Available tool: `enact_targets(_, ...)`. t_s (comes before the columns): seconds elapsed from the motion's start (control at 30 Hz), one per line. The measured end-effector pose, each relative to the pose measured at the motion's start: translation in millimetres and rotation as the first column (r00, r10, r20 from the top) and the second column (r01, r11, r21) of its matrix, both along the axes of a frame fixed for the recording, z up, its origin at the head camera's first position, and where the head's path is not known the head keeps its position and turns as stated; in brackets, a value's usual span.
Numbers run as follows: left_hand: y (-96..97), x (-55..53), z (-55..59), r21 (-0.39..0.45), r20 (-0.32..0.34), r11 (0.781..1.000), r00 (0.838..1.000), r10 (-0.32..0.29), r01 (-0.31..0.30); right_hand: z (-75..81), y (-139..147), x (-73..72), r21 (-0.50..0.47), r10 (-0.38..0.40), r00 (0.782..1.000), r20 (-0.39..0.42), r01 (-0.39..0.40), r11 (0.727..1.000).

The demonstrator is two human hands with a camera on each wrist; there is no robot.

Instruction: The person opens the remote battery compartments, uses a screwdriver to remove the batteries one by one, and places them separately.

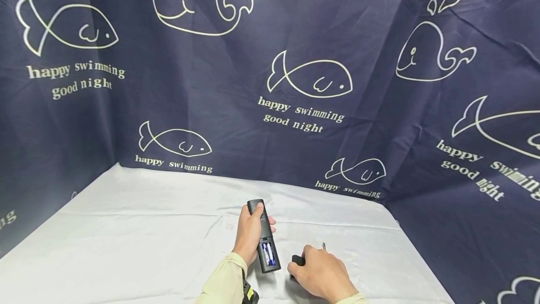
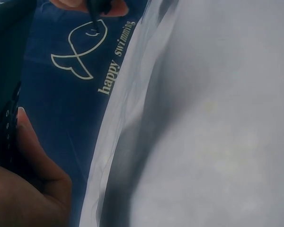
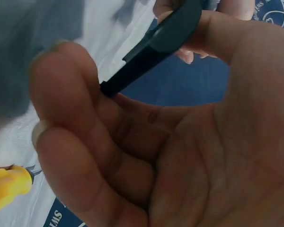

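Note:
My left hand (image 1: 249, 233) grips a black remote control (image 1: 265, 229), its back turned up and thumb on the upper part. Blue and white batteries (image 1: 268, 254) lie in its uncovered compartment at the near end. Rows of buttons on the remote's underside show at the edge of the left wrist view. Just right of it, my right hand (image 1: 322, 271) pinches a small black battery cover (image 3: 151, 52) between thumb and fingers, apart from the remote. Its other fingers are curled in the right wrist view.
A white cloth (image 1: 126, 243) covers the table. Past my right hand a thin metal tip (image 1: 324, 246) sticks out. A yellow handle-like thing (image 3: 9, 187) lies on the cloth in the right wrist view. Dark blue printed curtains (image 1: 236, 83) stand around the table.

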State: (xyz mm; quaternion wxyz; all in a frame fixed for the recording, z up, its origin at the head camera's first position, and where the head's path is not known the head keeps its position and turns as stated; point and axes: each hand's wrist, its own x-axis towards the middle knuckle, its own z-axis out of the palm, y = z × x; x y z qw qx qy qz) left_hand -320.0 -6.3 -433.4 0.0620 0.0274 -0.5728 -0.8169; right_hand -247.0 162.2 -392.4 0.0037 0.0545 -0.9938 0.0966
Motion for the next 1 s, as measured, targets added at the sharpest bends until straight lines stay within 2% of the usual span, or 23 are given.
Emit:
enact_targets(0.37,-0.5,1.8,2.1,0.01,-0.018,1.0,1.0,-0.002,0.003,-5.2,2,-3.8,0.022,-0.006,0.999,0.05,0.005,1.0)
enact_targets(0.63,0.5,1.6,-2.8,0.019,-0.001,1.0,1.0,-0.013,0.013,-11.4,8,-1.3,0.02,0.043,0.997,0.057,-0.044,0.999)
enact_targets(1.0,0.1,-0.2,-1.5,0.012,-0.009,1.0,1.0,-0.01,0.01,-12.5,5,-2.0,0.149,0.036,0.991,0.128,-0.055,0.987)
